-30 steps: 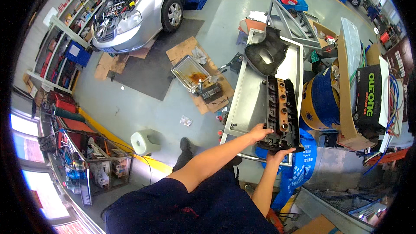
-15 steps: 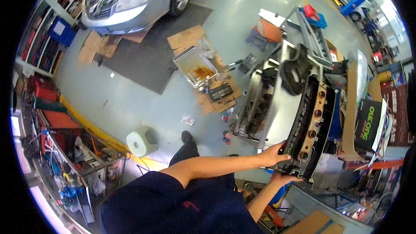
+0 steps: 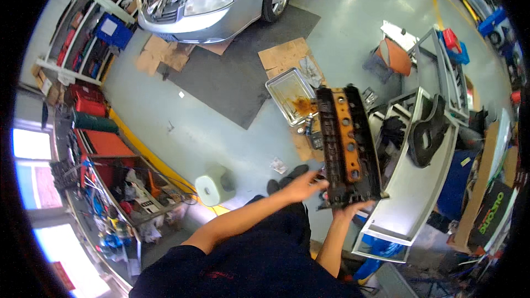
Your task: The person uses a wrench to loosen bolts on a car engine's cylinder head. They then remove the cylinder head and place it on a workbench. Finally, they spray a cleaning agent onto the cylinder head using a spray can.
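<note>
A long black engine valve cover [image 3: 332, 149] hangs in front of me at a tilt, its inner side with a tan strip of round holes [image 3: 346, 135] facing up. My left hand [image 3: 305, 187] is at its near left edge, thumb and fingers closing on the corner; the fingertips are slightly blurred. Under the near end, my right hand [image 3: 351, 209] supports the cover, its fingers mostly hidden beneath it. To the right stands a white tray cart [image 3: 398, 209] with black gloves [image 3: 392, 131] and a curved black plastic part [image 3: 428, 138] on it.
A metal drip pan [image 3: 284, 91] with brown fluid lies on cardboard [image 3: 281, 58] ahead. A pale green stool [image 3: 212, 187] stands left, near a cluttered tool cart [image 3: 149, 190]. A silver car [image 3: 226, 14] with its engine bay exposed is at the back. Boxes [image 3: 488, 209] stand right.
My hands have carried the valve cover left, away from above the tray cart, and turned it more upright in view. My view has swung to the left.
</note>
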Motion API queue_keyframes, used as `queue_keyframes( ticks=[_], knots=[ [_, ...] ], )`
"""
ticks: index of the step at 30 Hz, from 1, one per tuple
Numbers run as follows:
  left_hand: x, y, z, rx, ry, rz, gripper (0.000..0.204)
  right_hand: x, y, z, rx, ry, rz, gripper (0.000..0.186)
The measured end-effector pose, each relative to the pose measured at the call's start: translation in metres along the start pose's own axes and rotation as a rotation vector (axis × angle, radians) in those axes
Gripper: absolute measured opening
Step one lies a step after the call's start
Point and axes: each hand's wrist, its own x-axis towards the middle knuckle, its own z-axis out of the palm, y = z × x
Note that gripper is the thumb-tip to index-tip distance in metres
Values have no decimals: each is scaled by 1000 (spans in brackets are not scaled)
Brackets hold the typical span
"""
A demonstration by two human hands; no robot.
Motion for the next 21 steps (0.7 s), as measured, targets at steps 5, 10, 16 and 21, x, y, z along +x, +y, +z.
queue_keyframes(
  ticks=[5,10,16,21],
  knots=[
    [-35,-54,-156,-177,351,-117,56,44,62,-2,-207,291,121,116],
    [-43,-26,-229,-44,401,-216,54,40,80,-1,-143,375,148,106],
    [40,-7,-268,75,46,-218,42,-16,108,26,-47,339,-74,103],
    [108,-3,-299,320,-196,-238,33,-76,159,29,149,550,-357,106]
  ],
)
